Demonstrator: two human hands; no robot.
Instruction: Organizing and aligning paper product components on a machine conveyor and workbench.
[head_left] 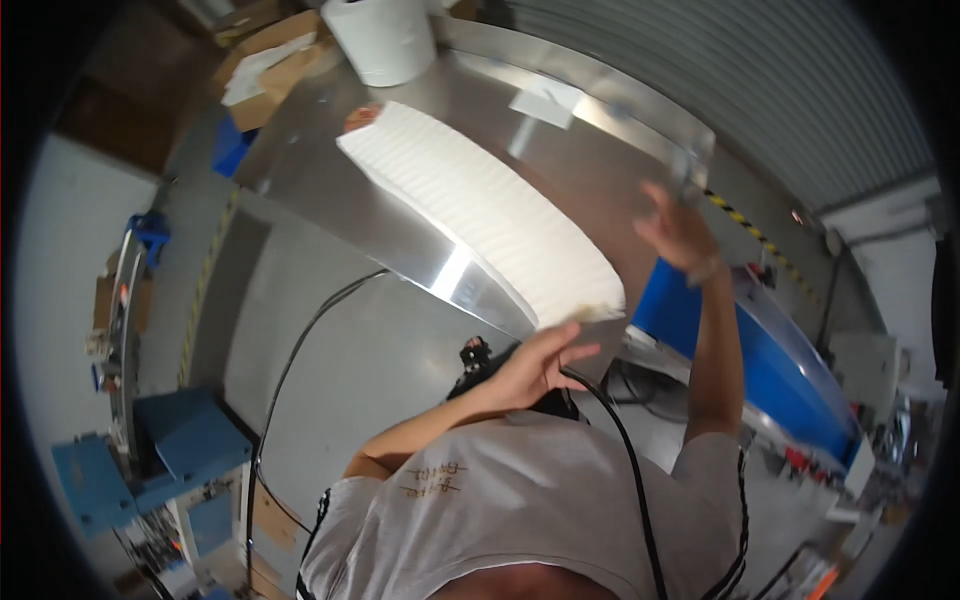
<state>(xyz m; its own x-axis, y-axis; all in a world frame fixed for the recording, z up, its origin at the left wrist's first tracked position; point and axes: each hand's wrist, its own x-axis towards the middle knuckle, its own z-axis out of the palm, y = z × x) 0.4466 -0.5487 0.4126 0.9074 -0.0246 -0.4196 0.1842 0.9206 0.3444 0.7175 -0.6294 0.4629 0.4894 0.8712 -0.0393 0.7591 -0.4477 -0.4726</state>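
Observation:
A long white stack of thin, ribbed sheets [480,210] lies diagonally over the metal table [600,160], its near end by the table's front edge. My left hand [535,368] is at that near end with fingers apart; its fingertips seem to touch the edge of the stack. Out to the right, my right hand [682,235] is raised over the table's right end, smeared a little by motion. Its fingers are spread and nothing shows in them. At the far end of the stack sits a small reddish-brown thing [362,117] that I cannot make out.
A large white roll [385,45] stands at the back left, beside an open cardboard box [268,75]. A white flat piece [548,103] lies toward the table's back. To the right is a blue conveyor belt [740,340]. A black cable [630,450] runs down my front.

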